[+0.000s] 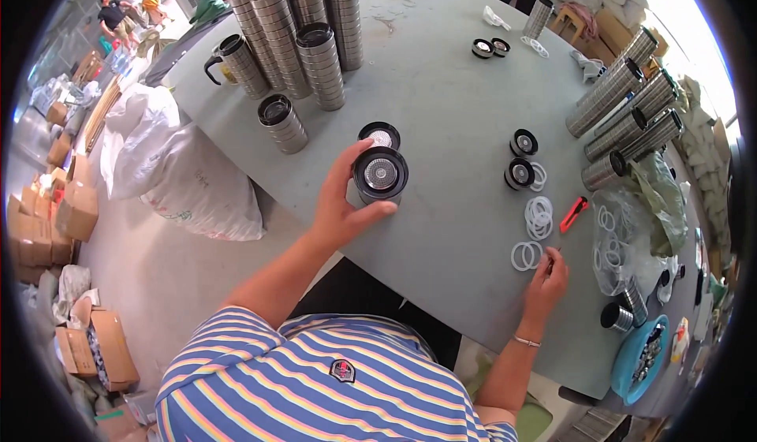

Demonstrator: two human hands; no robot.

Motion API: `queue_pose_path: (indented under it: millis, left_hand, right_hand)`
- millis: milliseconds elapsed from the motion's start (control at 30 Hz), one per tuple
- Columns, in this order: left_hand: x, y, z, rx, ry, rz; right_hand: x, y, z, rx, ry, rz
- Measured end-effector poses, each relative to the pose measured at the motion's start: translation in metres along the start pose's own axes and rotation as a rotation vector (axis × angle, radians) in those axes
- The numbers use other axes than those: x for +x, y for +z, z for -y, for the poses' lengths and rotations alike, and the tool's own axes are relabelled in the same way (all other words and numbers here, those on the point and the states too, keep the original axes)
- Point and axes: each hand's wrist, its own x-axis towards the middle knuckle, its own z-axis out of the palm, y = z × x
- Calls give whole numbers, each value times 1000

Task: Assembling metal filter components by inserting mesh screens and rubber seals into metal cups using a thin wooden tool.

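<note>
My left hand (341, 205) is closed around a round black lid (381, 172) with a silver perforated centre, thumb and fingers at its sides. Just behind it is a second similar lid (379, 133). At the right, my right hand (548, 280) has its fingers drawn together at the edge of loose translucent rings (527, 257); something thin and dark shows at the fingertips, too small to name. A pile of more rings (538, 217) lies just beyond. Two black lids (520, 173) sit farther back, one beside a ring. A red utility knife (574, 214) lies near the rings.
Tall stacks of ribbed metal cups (276, 36) stand at the far left of the grey table (449, 126); more stacks (607, 99) lean at the right. A clear bag of rings (611, 245) and a blue basin of small parts (643, 359) are at right. A white sack (193, 170) stands left.
</note>
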Motion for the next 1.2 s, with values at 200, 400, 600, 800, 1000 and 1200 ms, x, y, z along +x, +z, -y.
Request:
queue_pose_path:
  millis: [200,400,600,800,1000,1200]
  left_hand:
    - [32,-26,70,-40,-253,-199]
    - [44,-35,131,111,-419,418]
    - [23,-25,155,80,-328,270]
    - [27,-31,110,181,-299,68]
    - [6,-55,93,136,-286,-49]
    - [-9,-75,14,176,-254,-162]
  right_hand:
    - [-5,11,13,354,184,136]
    - [-9,19,13,242,24,101]
    - [-13,22,11,252,19,121]
    - [4,18,-6,-102,9,71]
    - [6,-26,107,406,-140,75]
    - [8,-109,231,1672,-617,477]
